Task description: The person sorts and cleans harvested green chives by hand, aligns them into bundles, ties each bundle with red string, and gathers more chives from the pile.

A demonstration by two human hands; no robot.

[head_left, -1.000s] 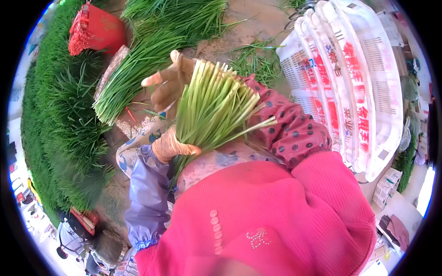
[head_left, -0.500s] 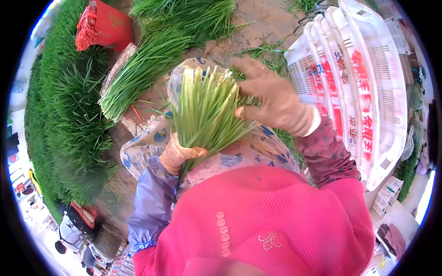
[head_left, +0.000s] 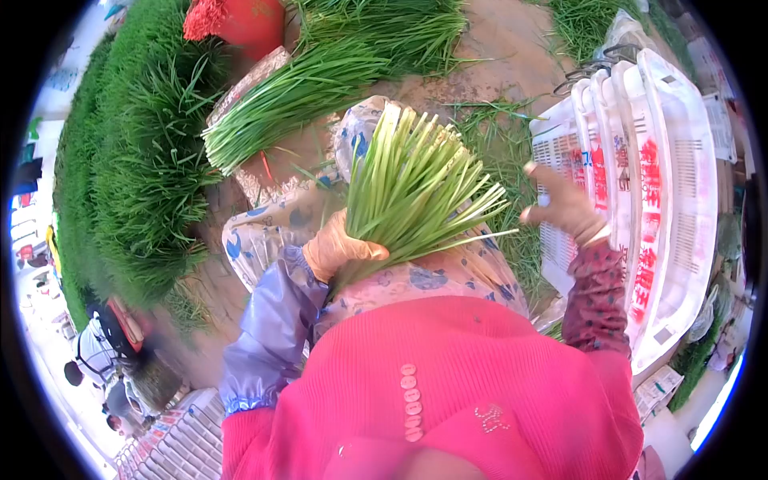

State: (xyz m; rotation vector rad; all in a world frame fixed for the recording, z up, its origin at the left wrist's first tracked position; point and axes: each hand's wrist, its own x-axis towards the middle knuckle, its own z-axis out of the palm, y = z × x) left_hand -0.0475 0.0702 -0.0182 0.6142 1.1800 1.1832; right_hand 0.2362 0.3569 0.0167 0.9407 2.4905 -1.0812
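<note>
My left hand [head_left: 340,246], in a tan glove, wraps round a bunch of garlic chives [head_left: 416,192] above my lap. The pale cut stems fan out upward and to the right. Apart from the bunch, on its right, my gloved right hand [head_left: 566,208] is empty, with thumb and fingers spread. A patterned plastic apron [head_left: 268,240] covers my knees beneath the chives. Another pile of chives [head_left: 288,104] lies ahead and to the left, on a speckled block [head_left: 248,84].
White plastic crates [head_left: 680,192] with red lettering stand nested at the right. Tall heaps of greens [head_left: 136,160] line the left side. A red bag [head_left: 256,24] stands at the top left. Loose blades [head_left: 504,152] litter the ground, and other people [head_left: 100,344] are at the lower left.
My right hand has moved away from the stems to the right and lower. The bunch in my left hand has fanned out wider and leans more to the right. The camera view has shifted.
</note>
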